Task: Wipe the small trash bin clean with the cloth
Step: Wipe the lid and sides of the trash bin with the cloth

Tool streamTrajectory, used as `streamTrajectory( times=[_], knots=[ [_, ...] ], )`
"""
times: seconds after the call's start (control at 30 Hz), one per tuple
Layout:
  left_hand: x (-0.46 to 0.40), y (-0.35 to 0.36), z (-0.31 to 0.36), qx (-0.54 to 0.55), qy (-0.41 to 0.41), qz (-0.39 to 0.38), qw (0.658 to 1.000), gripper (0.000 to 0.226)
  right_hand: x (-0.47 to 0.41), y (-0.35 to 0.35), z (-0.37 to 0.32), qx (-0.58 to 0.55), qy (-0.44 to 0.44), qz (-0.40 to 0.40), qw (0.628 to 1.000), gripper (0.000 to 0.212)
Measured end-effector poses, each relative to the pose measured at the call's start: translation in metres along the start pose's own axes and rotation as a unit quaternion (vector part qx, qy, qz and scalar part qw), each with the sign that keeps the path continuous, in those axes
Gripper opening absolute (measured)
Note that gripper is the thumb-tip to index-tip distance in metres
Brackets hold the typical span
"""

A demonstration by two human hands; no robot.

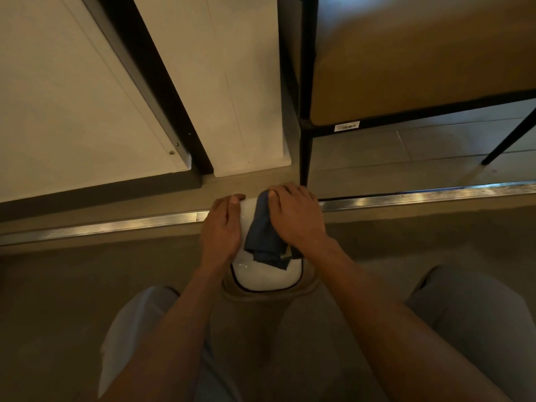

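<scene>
At the far left stand flat, matt white panels [72, 91] with faint vertical seams, split by a slanting black strip [150, 82] and set on a dark grey plinth [101, 192]. Below them a ribbed, shiny metal threshold strip [101, 226] crosses the smooth beige floor [87, 285] from the left edge to the right. Near the middle of the floor, just on the near side of that strip and between the person's knees in pale trousers [127, 329], stands the small glossy white plastic trash bin [261, 275], rounded in outline with a thin dark line round its lid. The left hand [223, 227] lies against the bin's left side, fingers straight and close together, thumb on the top, steadying it without curling round it. Beside it, draped over the top of the bin, is the soft, crumpled dark blue cloth [265, 242], its folded ends hanging toward the near edge of the lid. The right hand [295, 219] presses down on the cloth with the fingers spread and slightly bent over it; whether the thumb pinches the fabric underneath I cannot tell. To the right, beyond the strip, a black metal-framed seat [304, 132] with thin straight legs carries a tan, smooth cushion [406, 68], and a small white barcode label [346, 127] sticks on its front rail above grey floor tiles [406, 149].
</scene>
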State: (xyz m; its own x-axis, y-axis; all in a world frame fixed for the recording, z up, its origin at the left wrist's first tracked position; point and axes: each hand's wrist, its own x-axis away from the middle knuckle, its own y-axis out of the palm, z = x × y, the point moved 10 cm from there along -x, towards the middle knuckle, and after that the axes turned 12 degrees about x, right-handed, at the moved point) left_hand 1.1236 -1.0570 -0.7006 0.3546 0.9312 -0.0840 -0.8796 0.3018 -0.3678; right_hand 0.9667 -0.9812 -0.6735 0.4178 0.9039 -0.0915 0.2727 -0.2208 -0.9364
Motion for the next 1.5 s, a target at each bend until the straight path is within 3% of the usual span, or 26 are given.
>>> streamTrajectory(
  times=[0.1,0.2,0.27,0.37,0.57,0.87,0.93,1.07,1.23,1.33,1.5],
  knots=[
    [0.001,0.000,0.001,0.001,-0.007,0.006,1.000,0.036,-0.013,0.012,0.022,-0.136,0.041,-0.080,0.987,0.037],
    [0.002,-0.002,0.005,-0.013,0.009,0.014,1.000,0.037,-0.014,0.030,0.047,-0.337,0.130,-0.163,0.918,0.037],
    [0.004,-0.001,0.007,-0.028,0.019,0.008,0.999,0.036,-0.010,0.035,0.055,-0.400,0.150,-0.164,0.889,0.034],
    [0.006,0.003,0.015,-0.052,0.047,-0.005,0.998,0.037,-0.002,0.032,0.055,-0.451,0.136,-0.116,0.874,0.031],
    [0.005,0.007,0.021,-0.105,0.072,-0.015,0.992,0.042,0.013,0.021,0.054,-0.412,0.063,-0.046,0.908,0.040],
    [0.008,0.011,0.028,-0.155,0.096,-0.038,0.983,0.046,-0.011,0.030,0.052,-0.328,0.167,-0.161,0.916,0.032],
    [0.007,0.011,0.026,-0.152,0.085,-0.033,0.984,0.047,-0.010,0.025,0.047,-0.292,0.157,-0.138,0.933,0.034],
    [0.007,0.008,0.024,-0.155,0.079,-0.019,0.985,0.043,0.017,0.014,0.046,-0.303,0.140,-0.017,0.942,0.040],
    [0.007,0.007,0.023,-0.149,0.070,-0.012,0.986,0.048,0.067,0.022,0.051,-0.390,0.198,0.039,0.899,0.054],
    [0.008,0.008,0.025,-0.149,0.072,-0.015,0.986,0.046,0.059,0.018,0.054,-0.381,0.203,0.013,0.902,0.049],
    [0.008,0.009,0.020,-0.138,0.059,-0.017,0.988,0.043,0.003,0.018,0.047,-0.344,0.165,-0.108,0.918,0.037]
  ],
)
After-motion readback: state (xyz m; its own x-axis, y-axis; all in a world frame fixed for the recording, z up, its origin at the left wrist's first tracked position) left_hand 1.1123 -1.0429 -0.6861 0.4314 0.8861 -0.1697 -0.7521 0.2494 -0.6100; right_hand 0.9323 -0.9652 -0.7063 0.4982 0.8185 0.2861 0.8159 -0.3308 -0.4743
